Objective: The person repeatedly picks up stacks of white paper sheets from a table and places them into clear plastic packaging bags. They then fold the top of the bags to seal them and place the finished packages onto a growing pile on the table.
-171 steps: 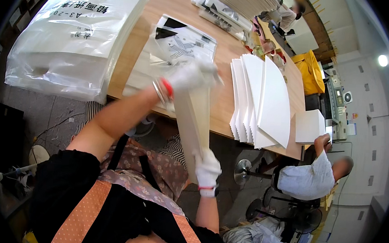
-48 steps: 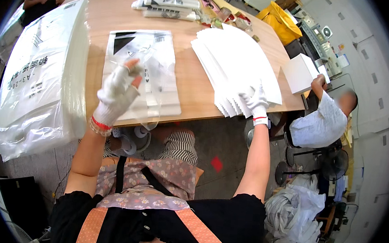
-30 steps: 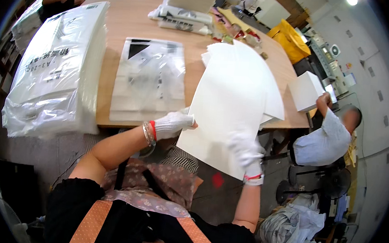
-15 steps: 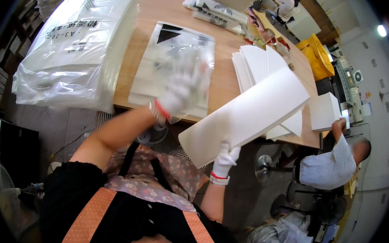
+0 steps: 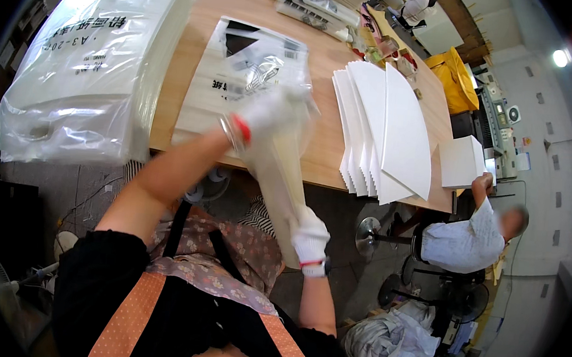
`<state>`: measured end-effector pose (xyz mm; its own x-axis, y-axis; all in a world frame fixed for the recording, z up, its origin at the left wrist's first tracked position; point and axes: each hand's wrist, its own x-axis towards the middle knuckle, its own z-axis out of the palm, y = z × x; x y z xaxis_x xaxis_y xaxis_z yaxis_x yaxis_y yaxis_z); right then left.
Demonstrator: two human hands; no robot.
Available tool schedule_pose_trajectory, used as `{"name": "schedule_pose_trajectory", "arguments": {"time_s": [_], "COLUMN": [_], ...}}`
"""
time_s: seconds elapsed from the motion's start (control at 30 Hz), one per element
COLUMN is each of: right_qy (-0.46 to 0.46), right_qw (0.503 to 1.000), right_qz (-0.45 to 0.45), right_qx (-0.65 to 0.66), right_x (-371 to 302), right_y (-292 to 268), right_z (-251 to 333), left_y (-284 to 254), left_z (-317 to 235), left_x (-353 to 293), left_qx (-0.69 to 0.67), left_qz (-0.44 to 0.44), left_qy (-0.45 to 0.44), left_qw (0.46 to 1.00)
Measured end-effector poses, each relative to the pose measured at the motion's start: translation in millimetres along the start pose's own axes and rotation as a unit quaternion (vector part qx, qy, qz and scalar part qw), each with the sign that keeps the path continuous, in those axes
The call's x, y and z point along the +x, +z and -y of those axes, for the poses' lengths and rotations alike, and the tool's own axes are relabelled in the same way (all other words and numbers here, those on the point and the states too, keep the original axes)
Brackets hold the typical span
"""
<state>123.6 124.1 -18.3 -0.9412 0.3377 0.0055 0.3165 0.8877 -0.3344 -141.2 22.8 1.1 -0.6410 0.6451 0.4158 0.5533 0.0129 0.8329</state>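
White-gloved, my right hand [image 5: 310,236] grips the near end of a stack of white paper [image 5: 277,178], which is tilted and seen narrow. The stack reaches over the table's front edge toward clear printed plastic bags [image 5: 202,96] lying on the table. My left hand [image 5: 274,113], also gloved, is at the stack's far end, over the bags' near side. Motion smears its fingers, so its hold on bag or paper cannot be made out. To the right, several fanned stacks of white paper [image 5: 405,130] lie on the table.
A tall pile of plastic-wrapped packs [image 5: 101,66] stands on the left of the table [image 5: 321,151]. Rolled plastic packs [image 5: 311,11] lie at the back. A yellow bag [image 5: 453,81] hangs beyond the right edge. A seated co-worker [image 5: 464,237] holds a white block [image 5: 461,163] at right.
The paper stack has swung left from above the fanned stacks and turned to a narrow side. My right hand has moved slightly left with it; my left hand has moved slightly up.
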Motion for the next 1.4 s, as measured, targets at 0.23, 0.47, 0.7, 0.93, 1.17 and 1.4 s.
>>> {"name": "schedule_pose_trajectory", "arguments": {"time_s": [0.23,0.47,0.7,0.93,1.17,1.4], "right_qy": [0.198,0.184,0.064,-0.003,-0.226,-0.042], "right_qw": [0.979,0.978,0.992,0.888,0.935,0.966], "right_qz": [0.011,-0.067,0.017,0.158,0.074,-0.056], "right_qx": [0.047,0.068,0.112,0.431,0.265,0.250], "right_x": [121.8,185.9,113.5,-98.4,-127.4,-76.9], "right_y": [22.2,117.8,89.3,69.1,54.1,79.7], "right_z": [-10.3,-76.5,-51.4,-4.6,22.0,-55.2], "left_y": [52.1,-11.5,-42.5,-54.8,-42.1,-29.9], "left_z": [-15.4,112.1,99.1,-40.3,-31.0,-12.8], "left_x": [-63.6,-109.2,-180.1,-341.8,-369.4,-319.1], "left_qx": [-0.049,0.500,-0.009,0.126,0.109,-0.251], "left_qz": [0.069,-0.048,-0.172,0.081,0.038,-0.143], "left_qy": [-0.072,0.223,-0.314,-0.328,-0.087,-0.415], "left_qw": [0.994,0.836,0.934,0.933,0.990,0.863]}}
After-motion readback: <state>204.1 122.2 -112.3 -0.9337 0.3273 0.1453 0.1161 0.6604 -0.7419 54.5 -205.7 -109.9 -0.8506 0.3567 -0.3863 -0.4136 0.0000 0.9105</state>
